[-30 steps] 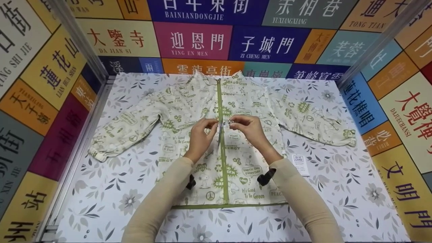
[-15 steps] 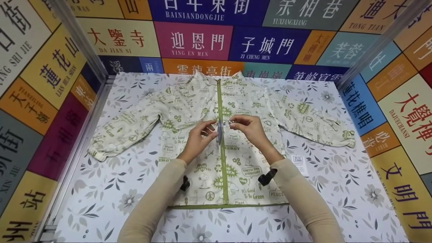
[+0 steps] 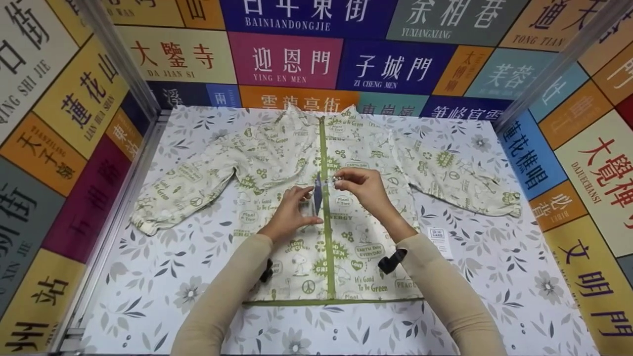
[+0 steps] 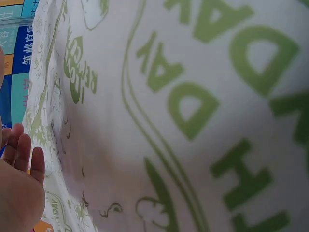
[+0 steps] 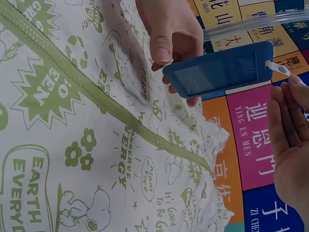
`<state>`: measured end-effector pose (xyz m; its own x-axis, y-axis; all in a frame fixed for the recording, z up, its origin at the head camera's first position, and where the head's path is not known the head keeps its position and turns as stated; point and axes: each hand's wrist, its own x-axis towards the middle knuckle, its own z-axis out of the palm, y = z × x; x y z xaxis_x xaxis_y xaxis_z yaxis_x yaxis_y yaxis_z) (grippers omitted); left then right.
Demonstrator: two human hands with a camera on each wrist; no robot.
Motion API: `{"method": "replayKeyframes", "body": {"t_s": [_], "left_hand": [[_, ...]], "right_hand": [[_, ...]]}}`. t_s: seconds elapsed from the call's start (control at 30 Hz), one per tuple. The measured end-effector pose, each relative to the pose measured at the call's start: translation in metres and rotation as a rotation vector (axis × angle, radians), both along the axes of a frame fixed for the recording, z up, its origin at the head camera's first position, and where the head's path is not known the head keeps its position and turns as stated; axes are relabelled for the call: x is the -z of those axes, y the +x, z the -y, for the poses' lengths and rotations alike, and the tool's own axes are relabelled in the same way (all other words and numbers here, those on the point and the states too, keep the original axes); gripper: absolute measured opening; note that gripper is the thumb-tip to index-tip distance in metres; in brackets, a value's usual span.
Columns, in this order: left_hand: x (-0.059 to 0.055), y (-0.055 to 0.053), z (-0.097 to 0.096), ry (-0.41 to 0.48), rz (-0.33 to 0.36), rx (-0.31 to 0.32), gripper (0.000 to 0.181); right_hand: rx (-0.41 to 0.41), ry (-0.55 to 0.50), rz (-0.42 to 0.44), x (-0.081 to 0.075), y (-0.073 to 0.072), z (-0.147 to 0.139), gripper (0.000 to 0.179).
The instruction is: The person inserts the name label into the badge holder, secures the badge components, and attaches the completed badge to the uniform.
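A blue badge holder (image 5: 217, 71) with a clear window hangs in the air over the jacket, seen nearly edge-on in the head view. My right hand (image 3: 363, 188) pinches the small strap clip (image 5: 279, 68) at its end. Beside the holder is my left hand (image 3: 294, 210), thumb spread away and fingertips (image 3: 309, 192) right at the holder's far side. In the right wrist view those fingers pass behind the holder. Below lies a white jacket (image 3: 366, 232) with green prints and a green front zip (image 3: 326, 242). The left wrist view mostly shows jacket cloth.
The jacket's sleeves (image 3: 188, 185) spread out to both sides on a leaf-patterned table (image 3: 494, 277). A small white card (image 3: 439, 241) lies at the jacket's right side. Colourful sign-printed walls (image 3: 287, 59) and metal posts (image 3: 121, 54) close in the back and sides.
My left thumb has come away from the fingers, and the left hand has moved slightly down. The badge holder has tilted a little left. My right hand keeps its place and pinch.
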<state>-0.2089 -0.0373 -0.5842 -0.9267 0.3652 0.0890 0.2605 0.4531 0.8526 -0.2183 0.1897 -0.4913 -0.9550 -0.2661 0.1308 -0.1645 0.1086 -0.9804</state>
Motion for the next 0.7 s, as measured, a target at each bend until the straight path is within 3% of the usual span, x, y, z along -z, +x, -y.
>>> {"method": "replayKeyframes", "body": {"t_s": [0.17,0.37,0.57,0.7], "left_hand": [[0.0015,0.0007,-0.0003,0.062,-0.008,-0.011,0.08],[0.0007,0.0005,-0.0041,0.116,0.009,-0.022,0.086],[-0.0006,0.0015,-0.0093,0.103,0.043,-0.02,0.081],[-0.0011,0.0014,-0.0094,0.095,0.029,-0.026,0.078]], "right_hand": [[0.004,-0.013,-0.004,-0.0018,0.0017,-0.0003,0.027],[0.008,-0.026,-0.013,-0.0031,0.0021,-0.0024,0.023],[0.011,-0.034,-0.009,-0.0034,0.0022,-0.0034,0.026],[0.01,-0.042,-0.002,-0.0034,0.0023,-0.0051,0.031]]}}
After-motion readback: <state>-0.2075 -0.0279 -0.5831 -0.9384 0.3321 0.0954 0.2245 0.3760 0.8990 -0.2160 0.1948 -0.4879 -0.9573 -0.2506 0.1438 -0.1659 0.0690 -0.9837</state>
